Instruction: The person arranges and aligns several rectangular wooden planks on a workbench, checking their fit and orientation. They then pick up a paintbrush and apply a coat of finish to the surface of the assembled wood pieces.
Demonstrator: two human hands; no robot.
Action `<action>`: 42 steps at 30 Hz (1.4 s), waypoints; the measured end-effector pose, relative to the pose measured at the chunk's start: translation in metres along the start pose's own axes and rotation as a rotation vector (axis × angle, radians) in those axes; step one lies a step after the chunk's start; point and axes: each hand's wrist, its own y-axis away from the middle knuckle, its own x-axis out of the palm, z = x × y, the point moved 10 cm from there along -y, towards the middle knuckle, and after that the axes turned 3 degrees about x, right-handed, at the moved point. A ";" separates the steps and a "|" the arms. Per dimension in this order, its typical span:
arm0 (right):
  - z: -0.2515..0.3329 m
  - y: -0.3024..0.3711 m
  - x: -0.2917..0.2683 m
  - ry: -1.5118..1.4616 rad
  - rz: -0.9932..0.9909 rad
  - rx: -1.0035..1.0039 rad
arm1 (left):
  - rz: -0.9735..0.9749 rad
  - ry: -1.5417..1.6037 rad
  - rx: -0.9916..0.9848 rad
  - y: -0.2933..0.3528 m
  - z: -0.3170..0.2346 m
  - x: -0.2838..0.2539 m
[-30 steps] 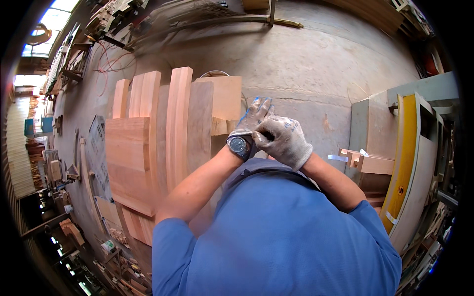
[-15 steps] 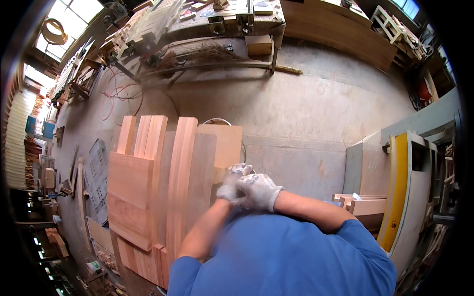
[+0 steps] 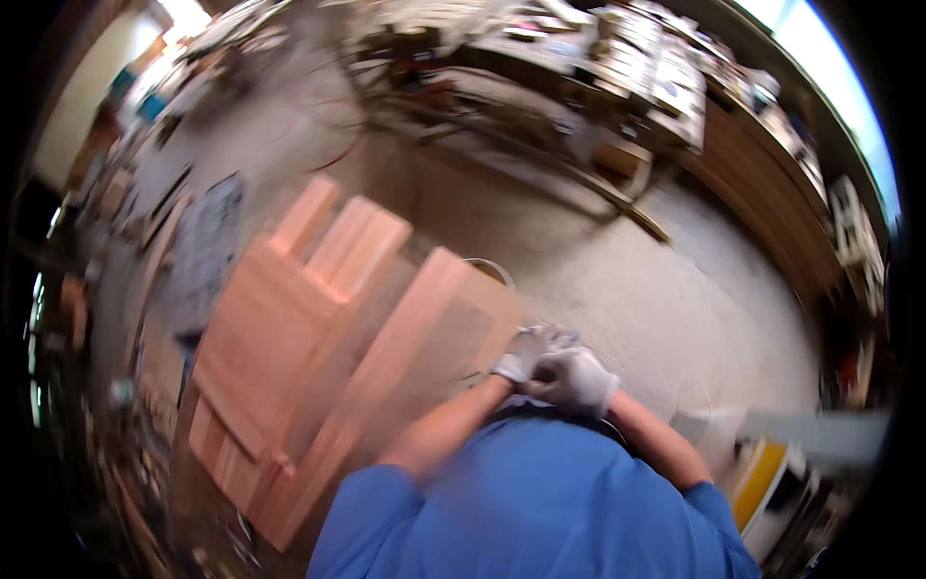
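Since half a second ago the view has been swinging: the wooden boards are now slanting across the left of the frame instead of standing nearly straight, more of the cluttered workbench at the far side is showing, and everything is smearing with the motion. Both hands are staying pressed together in front of the chest, much as before.

The right hand, in a pale, knitted-looking work glove, is lying over the left hand, which is wearing the same kind of glove; the two are touching near the left wrist. The fingers of both are looking curled, but the blur is hiding whether they are gripping anything, so I cannot tell. Bare forearms are running back to a blue shirt filling the lower edge.

Just left of the hands, the boards are lying flat on the floor side by side, long and straight-edged, a smooth reddish-tan; a wider sheet is overlapping the thinner planks. A thin pale loop is peeking out at their upper end.

The floor is dull grey concrete, dusty and mottled. At the lower right a machine with a yellow panel is standing close by. Stacked timber is curving along the right wall under a bright window.
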 end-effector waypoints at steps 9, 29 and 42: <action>-0.036 -0.056 -0.020 0.223 0.252 -0.093 | -0.572 0.357 -0.462 -0.036 0.067 -0.042; -0.105 -0.094 -0.100 0.358 0.567 -0.244 | -1.249 0.904 -0.673 -0.115 0.097 0.004; -0.127 -0.136 -0.157 0.113 0.570 -0.303 | -1.213 0.961 -0.460 -0.151 0.080 -0.077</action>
